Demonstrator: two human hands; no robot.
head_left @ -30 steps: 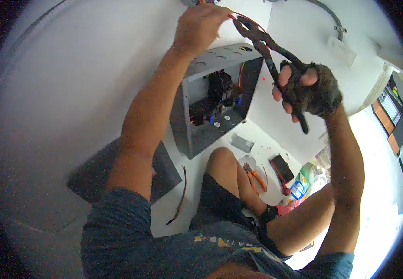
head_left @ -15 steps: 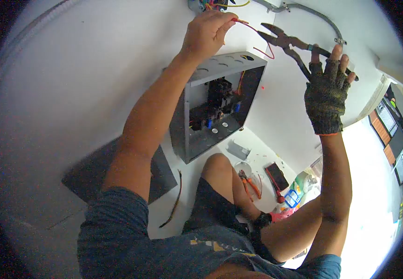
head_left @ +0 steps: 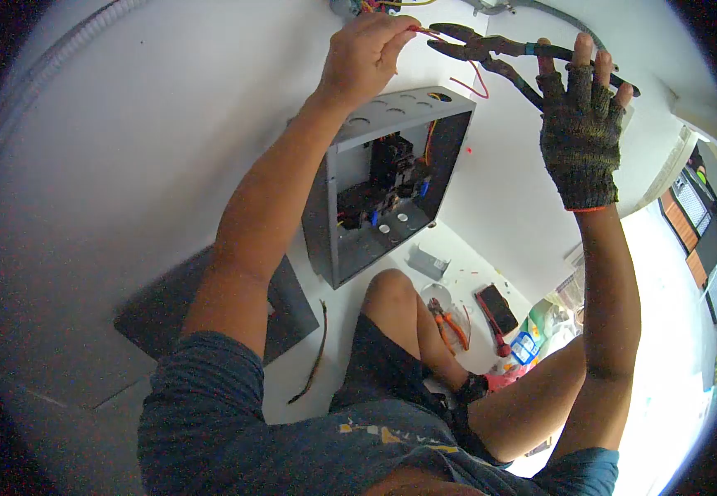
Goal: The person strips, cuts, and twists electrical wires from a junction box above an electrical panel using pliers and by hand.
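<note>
My bare left hand [head_left: 368, 59] pinches a red wire [head_left: 481, 81] near the wall, just below a bundle of coloured wires [head_left: 375, 7]. The wire's free part curls to the right. My right hand [head_left: 583, 124], in a dark fingerless glove, holds dark pliers [head_left: 490, 50] by the handles, fingers round the upper one. The plier jaws are parted and point left, their tips beside the wire close to my left fingertips. Below my hands stands a grey metal box [head_left: 319, 217] with dark parts and wires inside.
A dark flat panel [head_left: 290, 318] leans at lower left, with a thin dark strip [head_left: 319, 355] beside it. Orange-handled pliers [head_left: 449, 326], a dark phone-like object [head_left: 499, 310] and a plastic bag [head_left: 544, 326] lie past my knee. Grey conduit [head_left: 565, 18] runs along the upper wall.
My right hand first swung the pliers away from the wire and opened them wider, then brought the jaws back left to it. My left hand has moved slightly down, still gripping the wire.
</note>
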